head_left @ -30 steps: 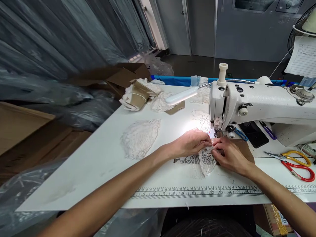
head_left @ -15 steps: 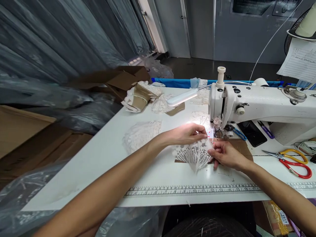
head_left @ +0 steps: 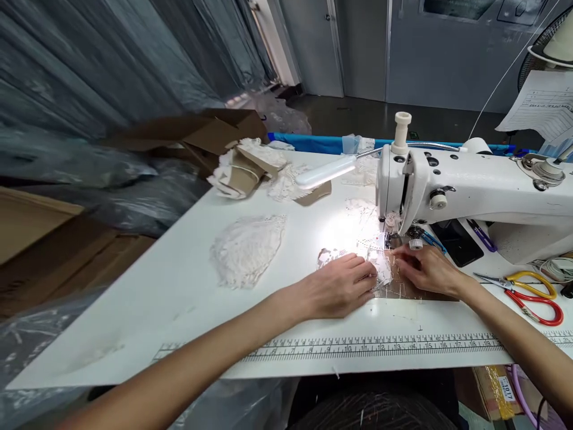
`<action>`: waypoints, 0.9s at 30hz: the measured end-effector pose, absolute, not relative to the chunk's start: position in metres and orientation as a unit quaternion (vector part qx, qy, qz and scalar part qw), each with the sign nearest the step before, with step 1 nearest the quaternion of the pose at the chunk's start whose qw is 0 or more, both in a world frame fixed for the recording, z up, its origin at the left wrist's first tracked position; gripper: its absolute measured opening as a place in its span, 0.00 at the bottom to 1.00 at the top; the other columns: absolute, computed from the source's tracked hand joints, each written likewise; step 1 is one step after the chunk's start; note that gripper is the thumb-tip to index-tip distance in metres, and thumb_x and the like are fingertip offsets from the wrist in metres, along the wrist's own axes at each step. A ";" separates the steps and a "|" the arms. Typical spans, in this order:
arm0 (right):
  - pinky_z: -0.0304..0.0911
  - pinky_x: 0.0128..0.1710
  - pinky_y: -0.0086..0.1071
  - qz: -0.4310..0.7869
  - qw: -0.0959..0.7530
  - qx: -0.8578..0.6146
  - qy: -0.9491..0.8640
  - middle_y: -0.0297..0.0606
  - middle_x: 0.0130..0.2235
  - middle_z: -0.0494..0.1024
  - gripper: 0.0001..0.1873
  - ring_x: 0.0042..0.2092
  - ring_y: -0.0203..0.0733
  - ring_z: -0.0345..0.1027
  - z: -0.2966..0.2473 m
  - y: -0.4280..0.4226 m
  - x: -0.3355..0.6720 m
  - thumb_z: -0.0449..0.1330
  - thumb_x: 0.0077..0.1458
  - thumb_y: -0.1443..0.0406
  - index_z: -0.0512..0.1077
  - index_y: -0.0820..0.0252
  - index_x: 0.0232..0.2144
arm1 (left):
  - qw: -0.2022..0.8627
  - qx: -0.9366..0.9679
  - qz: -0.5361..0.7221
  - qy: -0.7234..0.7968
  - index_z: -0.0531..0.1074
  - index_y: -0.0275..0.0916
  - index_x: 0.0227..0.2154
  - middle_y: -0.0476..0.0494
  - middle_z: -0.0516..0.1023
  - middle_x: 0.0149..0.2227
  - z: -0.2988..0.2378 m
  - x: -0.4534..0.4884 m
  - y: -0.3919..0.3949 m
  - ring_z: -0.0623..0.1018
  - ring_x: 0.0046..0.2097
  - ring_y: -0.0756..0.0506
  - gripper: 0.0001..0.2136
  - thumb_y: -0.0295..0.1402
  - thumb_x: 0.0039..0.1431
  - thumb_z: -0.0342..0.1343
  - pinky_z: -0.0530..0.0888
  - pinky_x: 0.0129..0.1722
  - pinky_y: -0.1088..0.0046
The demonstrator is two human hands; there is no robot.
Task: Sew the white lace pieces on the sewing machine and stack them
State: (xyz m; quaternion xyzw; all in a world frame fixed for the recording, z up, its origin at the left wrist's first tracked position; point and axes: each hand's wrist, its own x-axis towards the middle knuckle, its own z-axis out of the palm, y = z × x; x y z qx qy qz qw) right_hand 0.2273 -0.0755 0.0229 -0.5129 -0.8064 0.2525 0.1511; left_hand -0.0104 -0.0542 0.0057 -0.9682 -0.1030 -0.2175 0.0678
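Note:
A white lace piece [head_left: 379, 267] lies beside the presser foot of the white sewing machine [head_left: 474, 188], over a brown plate on the table. My left hand [head_left: 340, 286] is closed on its left part, knuckles up and fingers curled over the lace. At the right edge of the lace, my right hand [head_left: 427, 270] has its thumb and forefinger drawn together, close under the needle area. Its fingertips are partly hidden, but they appear to grip the lace edge. More lace [head_left: 362, 209] lies behind the needle, brightly lit by a lamp [head_left: 326, 172].
A stack of lace cups [head_left: 248, 251] lies left on the white table [head_left: 147, 316]. Behind it sits a lace bundle with brown card [head_left: 244, 173]. Scissors [head_left: 530, 286], a phone [head_left: 456, 242] and a printed ruler strip [head_left: 358, 346] are on the right and front.
My left hand has come down and nearer, from lifting the lace to lying over it. My right hand has moved up and right towards the presser foot. The lace now lies flatter.

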 end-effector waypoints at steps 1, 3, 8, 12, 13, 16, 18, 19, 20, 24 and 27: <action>0.58 0.30 0.30 0.208 0.130 -0.506 -0.827 0.39 0.36 0.78 0.14 0.32 0.40 0.69 0.021 -0.074 0.223 0.55 0.62 0.66 0.74 0.58 0.48 | 0.085 -0.965 -0.226 -0.102 0.70 0.35 0.29 0.44 0.75 0.32 0.002 -0.008 -0.056 0.71 0.31 0.48 0.09 0.26 0.66 0.48 0.70 0.31 0.71; 0.59 0.30 0.31 0.134 0.081 -0.509 -0.847 0.41 0.42 0.78 0.18 0.35 0.43 0.70 0.017 -0.075 0.213 0.54 0.62 0.66 0.72 0.54 0.53 | 0.105 -0.956 -0.252 -0.106 0.69 0.35 0.26 0.45 0.74 0.29 -0.005 -0.002 -0.054 0.69 0.29 0.49 0.12 0.23 0.65 0.47 0.68 0.29 0.71; 0.63 0.34 0.33 0.101 0.083 -0.523 -0.842 0.44 0.47 0.76 0.19 0.39 0.46 0.71 0.005 -0.080 0.210 0.53 0.63 0.66 0.73 0.52 0.54 | 0.057 -0.942 -0.302 -0.137 0.70 0.36 0.31 0.46 0.75 0.30 -0.012 0.001 -0.050 0.69 0.28 0.49 0.10 0.29 0.67 0.49 0.68 0.28 0.70; 0.65 0.36 0.33 0.181 0.190 -0.485 -0.835 0.40 0.45 0.77 0.17 0.39 0.43 0.72 -0.004 -0.080 0.227 0.55 0.60 0.67 0.77 0.51 0.49 | 0.029 -0.934 -0.326 -0.141 0.70 0.37 0.32 0.47 0.77 0.33 -0.008 -0.002 -0.051 0.72 0.29 0.50 0.07 0.27 0.67 0.51 0.70 0.29 0.71; 0.66 0.37 0.33 0.203 0.211 -0.460 -0.838 0.39 0.43 0.77 0.17 0.39 0.43 0.72 -0.005 -0.080 0.231 0.55 0.58 0.68 0.78 0.52 0.47 | 0.022 -0.930 -0.338 -0.145 0.70 0.37 0.33 0.46 0.77 0.34 -0.007 -0.002 -0.051 0.73 0.30 0.50 0.06 0.26 0.67 0.51 0.71 0.29 0.71; 0.66 0.40 0.34 0.230 0.229 -0.391 -0.861 0.38 0.40 0.78 0.16 0.40 0.42 0.71 -0.004 -0.083 0.239 0.56 0.55 0.69 0.80 0.54 0.42 | -0.006 -0.915 -0.372 -0.158 0.70 0.36 0.35 0.46 0.77 0.34 -0.006 -0.002 -0.050 0.76 0.33 0.50 0.04 0.26 0.66 0.51 0.74 0.30 0.72; 0.65 0.41 0.35 0.214 0.208 -0.371 -0.879 0.40 0.41 0.77 0.17 0.40 0.43 0.69 -0.002 -0.085 0.238 0.55 0.55 0.69 0.80 0.54 0.43 | -0.021 -0.909 -0.383 -0.167 0.69 0.36 0.35 0.45 0.77 0.35 -0.006 -0.001 -0.050 0.77 0.34 0.50 0.04 0.25 0.66 0.52 0.75 0.31 0.72; 0.65 0.41 0.36 0.204 0.194 -0.366 -0.887 0.41 0.41 0.76 0.18 0.41 0.43 0.69 0.000 -0.086 0.237 0.55 0.55 0.69 0.80 0.54 0.44 | -0.026 -0.907 -0.384 -0.168 0.69 0.36 0.35 0.45 0.77 0.35 -0.007 -0.001 -0.050 0.77 0.34 0.50 0.04 0.25 0.66 0.52 0.75 0.31 0.72; 0.64 0.41 0.36 0.197 0.183 -0.362 -0.893 0.41 0.41 0.76 0.18 0.42 0.44 0.68 0.001 -0.087 0.236 0.54 0.56 0.69 0.79 0.55 0.44 | -0.028 -0.908 -0.384 -0.167 0.69 0.35 0.35 0.44 0.77 0.35 -0.007 -0.001 -0.050 0.77 0.35 0.50 0.04 0.24 0.66 0.52 0.76 0.31 0.72; 0.64 0.42 0.37 0.181 0.159 -0.357 -0.903 0.43 0.41 0.74 0.18 0.43 0.45 0.66 0.004 -0.088 0.232 0.55 0.56 0.70 0.79 0.55 0.45 | -0.018 -0.919 -0.364 -0.149 0.70 0.35 0.35 0.45 0.79 0.34 -0.009 0.001 -0.050 0.75 0.32 0.49 0.04 0.25 0.66 0.52 0.73 0.29 0.72; 0.63 0.42 0.36 0.178 0.149 -0.363 -0.902 0.42 0.42 0.74 0.18 0.43 0.45 0.66 0.004 -0.089 0.231 0.55 0.56 0.70 0.79 0.53 0.45 | -0.003 -0.928 -0.347 -0.138 0.70 0.36 0.35 0.46 0.80 0.35 -0.010 0.002 -0.051 0.74 0.31 0.50 0.05 0.25 0.66 0.51 0.71 0.29 0.71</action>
